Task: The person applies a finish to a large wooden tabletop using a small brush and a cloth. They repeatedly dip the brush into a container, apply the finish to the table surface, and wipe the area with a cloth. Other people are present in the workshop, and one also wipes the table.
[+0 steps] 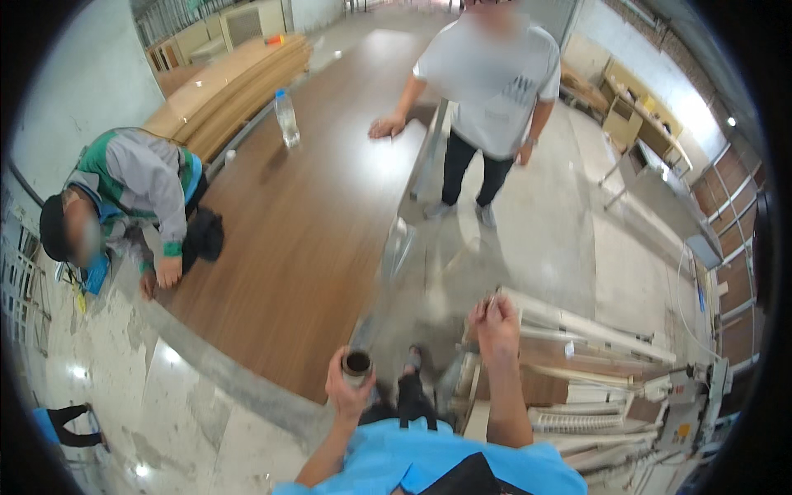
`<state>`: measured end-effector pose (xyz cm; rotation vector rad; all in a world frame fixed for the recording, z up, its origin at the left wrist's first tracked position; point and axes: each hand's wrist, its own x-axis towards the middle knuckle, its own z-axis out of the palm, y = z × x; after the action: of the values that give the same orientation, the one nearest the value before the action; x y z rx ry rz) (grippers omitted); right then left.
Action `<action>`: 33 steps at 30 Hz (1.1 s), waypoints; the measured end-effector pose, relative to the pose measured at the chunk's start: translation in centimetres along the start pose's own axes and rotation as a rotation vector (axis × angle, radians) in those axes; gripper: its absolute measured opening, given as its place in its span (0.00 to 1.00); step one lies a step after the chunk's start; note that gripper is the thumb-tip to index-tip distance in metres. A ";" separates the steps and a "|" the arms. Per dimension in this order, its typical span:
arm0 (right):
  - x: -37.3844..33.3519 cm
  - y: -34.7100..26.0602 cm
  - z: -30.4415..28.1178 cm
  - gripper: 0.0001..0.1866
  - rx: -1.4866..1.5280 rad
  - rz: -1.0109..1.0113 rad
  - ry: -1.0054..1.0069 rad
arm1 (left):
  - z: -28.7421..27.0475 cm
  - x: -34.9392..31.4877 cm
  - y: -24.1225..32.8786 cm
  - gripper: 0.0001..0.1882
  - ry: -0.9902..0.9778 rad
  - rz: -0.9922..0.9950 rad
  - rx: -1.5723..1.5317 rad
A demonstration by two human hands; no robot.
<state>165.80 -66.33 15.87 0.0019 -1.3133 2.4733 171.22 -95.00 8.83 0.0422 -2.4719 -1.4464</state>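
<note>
My left hand (pixel 348 394) is wrapped round a small round container (pixel 357 378), open at the top and dark inside, like a cup or a can. It is upright, just past the near end of a long brown wood-grain table (pixel 305 239). Off to the right, my right hand (pixel 497 326) is raised with its fingertips pinched together. Whatever lies between those fingertips, if anything, is too small to make out. A clear bottle (pixel 287 124) with a blue cap stands on the far part of the table, out of reach of both hands.
A person in a white T-shirt (pixel 499 91) stands at the table's right, a hand on its top. Another person in a grey and green jacket (pixel 153 177) bends down at its left. Stacked boards (pixel 231 95) lie behind. Long pale strips (pixel 586 326) lie at my right.
</note>
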 end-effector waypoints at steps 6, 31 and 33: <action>1.9 2.4 0.6 0.06 -0.228 0.153 0.079 | 1.4 1.2 0.2 0.36 0.057 0.014 -0.084; 7.9 13.2 -3.5 0.07 -0.424 0.363 -0.064 | 4.5 0.1 4.1 0.38 0.184 -0.202 0.039; 7.5 13.5 -3.4 0.07 -0.399 0.354 -0.064 | 4.4 -0.1 3.7 0.39 0.167 -0.194 0.054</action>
<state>155.23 -68.34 4.27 -0.2718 -1.9602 2.4476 170.63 -89.42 9.94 0.4075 -2.4236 -1.3867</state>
